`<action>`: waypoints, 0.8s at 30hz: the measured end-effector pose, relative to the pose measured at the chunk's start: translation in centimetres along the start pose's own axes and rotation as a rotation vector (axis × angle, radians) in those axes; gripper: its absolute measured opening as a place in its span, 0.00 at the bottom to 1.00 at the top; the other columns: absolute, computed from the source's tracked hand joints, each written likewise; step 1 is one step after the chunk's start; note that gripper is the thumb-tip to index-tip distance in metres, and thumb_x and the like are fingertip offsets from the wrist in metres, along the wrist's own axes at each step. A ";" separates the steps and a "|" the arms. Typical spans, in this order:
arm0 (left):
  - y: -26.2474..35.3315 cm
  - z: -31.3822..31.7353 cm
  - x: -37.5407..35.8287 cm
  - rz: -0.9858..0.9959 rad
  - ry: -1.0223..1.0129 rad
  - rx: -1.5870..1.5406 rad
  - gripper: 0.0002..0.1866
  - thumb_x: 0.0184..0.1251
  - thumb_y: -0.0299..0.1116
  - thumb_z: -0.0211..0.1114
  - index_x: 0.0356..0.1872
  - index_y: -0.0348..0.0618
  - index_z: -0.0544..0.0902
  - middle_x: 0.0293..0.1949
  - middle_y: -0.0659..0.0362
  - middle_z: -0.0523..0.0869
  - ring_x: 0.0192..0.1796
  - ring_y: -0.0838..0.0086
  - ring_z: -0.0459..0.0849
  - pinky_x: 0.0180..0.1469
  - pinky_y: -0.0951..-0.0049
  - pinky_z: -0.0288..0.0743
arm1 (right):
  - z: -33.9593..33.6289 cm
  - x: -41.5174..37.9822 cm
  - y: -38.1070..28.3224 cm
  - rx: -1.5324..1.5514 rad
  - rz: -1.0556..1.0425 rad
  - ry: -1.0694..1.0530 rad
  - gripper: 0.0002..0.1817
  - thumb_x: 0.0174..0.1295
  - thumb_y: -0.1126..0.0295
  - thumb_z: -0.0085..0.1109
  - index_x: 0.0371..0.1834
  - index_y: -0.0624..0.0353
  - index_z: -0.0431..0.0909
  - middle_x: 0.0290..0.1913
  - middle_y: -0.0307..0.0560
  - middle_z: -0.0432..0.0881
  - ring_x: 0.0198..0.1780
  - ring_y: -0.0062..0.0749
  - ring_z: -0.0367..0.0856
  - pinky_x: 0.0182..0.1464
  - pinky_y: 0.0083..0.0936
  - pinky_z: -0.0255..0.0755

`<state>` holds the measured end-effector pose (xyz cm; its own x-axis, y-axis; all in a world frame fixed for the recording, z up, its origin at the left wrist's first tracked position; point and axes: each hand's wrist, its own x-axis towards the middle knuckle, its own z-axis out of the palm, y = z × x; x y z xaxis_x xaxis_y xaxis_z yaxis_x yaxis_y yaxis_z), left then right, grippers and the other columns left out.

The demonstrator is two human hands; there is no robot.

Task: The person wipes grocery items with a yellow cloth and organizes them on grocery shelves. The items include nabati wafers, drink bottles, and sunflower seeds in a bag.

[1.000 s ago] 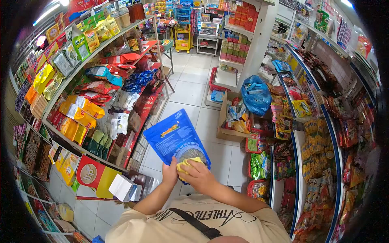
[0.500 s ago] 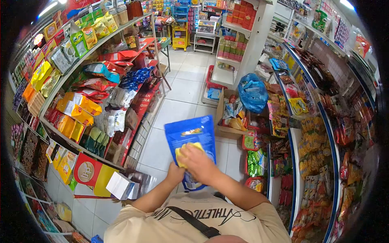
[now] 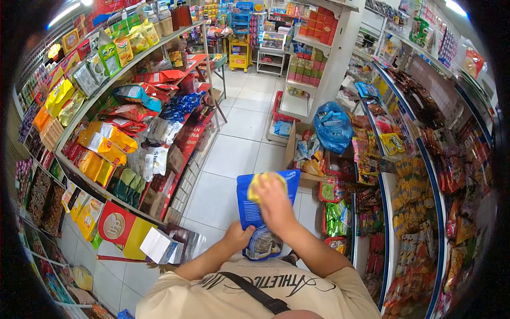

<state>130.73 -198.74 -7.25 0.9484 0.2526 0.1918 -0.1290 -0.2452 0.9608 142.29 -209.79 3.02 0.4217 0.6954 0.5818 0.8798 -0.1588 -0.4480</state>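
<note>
A blue pouch with pale print and a see-through lower part is held upright in front of my chest. My left hand grips its left edge near the lower half, thumb on the front. Pressed against the upper part of the pouch, my right hand is closed on a yellow cloth, which shows around the fingers. Brownish contents are visible through the pouch's clear window, below my right hand.
Shelves of packets stand on the left, with a red and yellow sign low down. Snack racks line the right. A blue plastic bag sits by a cardboard box. The tiled aisle runs ahead.
My right hand and the yellow cloth have moved up and right over the pouch. The pouch has shifted right and slightly down, uncovering its clear window. My left hand has moved slightly right.
</note>
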 end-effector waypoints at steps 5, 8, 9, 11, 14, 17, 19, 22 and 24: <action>0.3 -1.5 0.5 -0.027 0.088 -0.113 0.15 0.65 0.32 0.46 0.46 0.37 0.75 0.42 0.55 0.80 0.47 0.70 0.78 0.49 0.69 0.70 | 2.1 -2.2 -2.7 0.062 -0.237 -0.167 0.24 0.43 0.79 0.55 0.48 0.57 0.72 0.55 0.53 0.69 0.59 0.53 0.64 0.60 0.42 0.59; -0.6 -2.6 -0.1 -0.070 0.257 -0.407 0.20 0.71 0.41 0.40 0.52 0.35 0.70 0.49 0.53 0.77 0.50 0.68 0.77 0.52 0.68 0.70 | 1.3 -3.9 -2.6 0.077 -0.319 -0.178 0.24 0.44 0.75 0.54 0.50 0.55 0.71 0.55 0.50 0.69 0.61 0.50 0.63 0.58 0.39 0.63; -0.9 -2.8 -0.1 -0.086 0.321 -0.535 0.22 0.71 0.43 0.38 0.53 0.34 0.69 0.50 0.53 0.76 0.50 0.67 0.77 0.53 0.68 0.70 | 1.1 -4.0 -2.3 0.040 -0.289 -0.192 0.24 0.44 0.75 0.54 0.50 0.55 0.71 0.56 0.49 0.69 0.61 0.51 0.63 0.58 0.40 0.62; -1.0 -2.7 0.1 0.022 0.314 -0.524 0.27 0.72 0.47 0.35 0.54 0.32 0.67 0.51 0.51 0.75 0.52 0.66 0.76 0.55 0.66 0.67 | 0.8 -4.1 -1.7 -0.035 -0.225 -0.225 0.25 0.44 0.75 0.55 0.51 0.54 0.71 0.56 0.49 0.69 0.61 0.53 0.62 0.59 0.43 0.61; 0.3 -2.5 0.4 -0.003 0.247 -0.522 0.24 0.72 0.45 0.35 0.52 0.33 0.69 0.48 0.51 0.77 0.50 0.66 0.76 0.53 0.66 0.68 | 0.2 -2.0 -0.9 -0.074 -0.091 -0.065 0.25 0.41 0.78 0.56 0.49 0.55 0.72 0.54 0.52 0.70 0.60 0.60 0.61 0.60 0.48 0.57; 1.3 -1.8 0.3 -0.019 0.208 -0.400 0.22 0.73 0.43 0.35 0.46 0.34 0.72 0.44 0.50 0.78 0.45 0.66 0.77 0.49 0.69 0.69 | -0.4 -0.2 -1.6 -0.119 -0.122 -0.043 0.25 0.42 0.77 0.56 0.49 0.55 0.72 0.55 0.52 0.70 0.59 0.63 0.60 0.60 0.51 0.54; 1.4 -1.4 0.5 -0.002 0.221 -0.295 0.22 0.73 0.42 0.36 0.42 0.35 0.74 0.41 0.50 0.79 0.42 0.67 0.78 0.46 0.70 0.70 | 0.5 -0.2 -1.8 -0.107 -0.235 -0.157 0.24 0.42 0.75 0.57 0.49 0.56 0.72 0.55 0.51 0.69 0.59 0.58 0.61 0.60 0.47 0.56; 0.7 -1.5 0.9 -0.087 0.340 -0.304 0.22 0.72 0.44 0.37 0.45 0.36 0.73 0.43 0.51 0.79 0.43 0.67 0.78 0.47 0.69 0.71 | 1.2 -1.7 -2.9 -0.078 -0.391 -0.293 0.23 0.42 0.74 0.57 0.47 0.57 0.73 0.56 0.47 0.70 0.60 0.49 0.63 0.60 0.43 0.59; 1.2 -2.0 1.5 -0.239 0.434 -0.643 0.23 0.72 0.45 0.37 0.49 0.36 0.71 0.46 0.52 0.78 0.46 0.65 0.78 0.50 0.67 0.71 | 1.2 -2.9 -2.8 0.031 -0.454 -0.342 0.22 0.43 0.73 0.57 0.47 0.56 0.74 0.56 0.46 0.70 0.60 0.47 0.63 0.60 0.42 0.59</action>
<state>131.47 -196.80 -5.38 0.7917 0.6027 -0.0999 -0.2032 0.4140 0.8873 138.37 -210.49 1.80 -0.0969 0.8774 0.4698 0.9474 0.2260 -0.2265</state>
